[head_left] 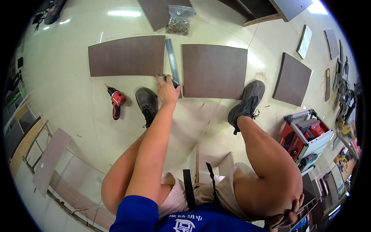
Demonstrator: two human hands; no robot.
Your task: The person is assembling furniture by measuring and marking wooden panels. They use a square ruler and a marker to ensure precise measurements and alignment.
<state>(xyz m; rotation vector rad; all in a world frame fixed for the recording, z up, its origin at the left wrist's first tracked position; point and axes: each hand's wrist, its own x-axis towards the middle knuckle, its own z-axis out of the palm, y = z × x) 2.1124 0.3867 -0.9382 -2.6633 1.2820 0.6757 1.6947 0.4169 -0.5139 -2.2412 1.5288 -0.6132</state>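
Observation:
My left hand (169,91) reaches down to the floor, its fingers closed around a small dark green object (176,83) that they mostly cover. One fingertip meets the lower right corner of a brown board (127,56) with a curved upper edge. Between that board and a second, squarer brown board (215,71) lies a narrow grey metal strip (172,58), like a ruler, partly under the hand. My right hand (286,216) rests at my right knee with fingers apart, dim and near the picture's rim; it appears to hold nothing.
A red-and-black cordless drill (116,102) lies left of my left shoe (147,103). Beyond the boards sits a clear bag of screws (179,23). Another brown board (292,79) lies at the right, above a red tool box (305,135). White-edged panels (193,166) stand between my legs.

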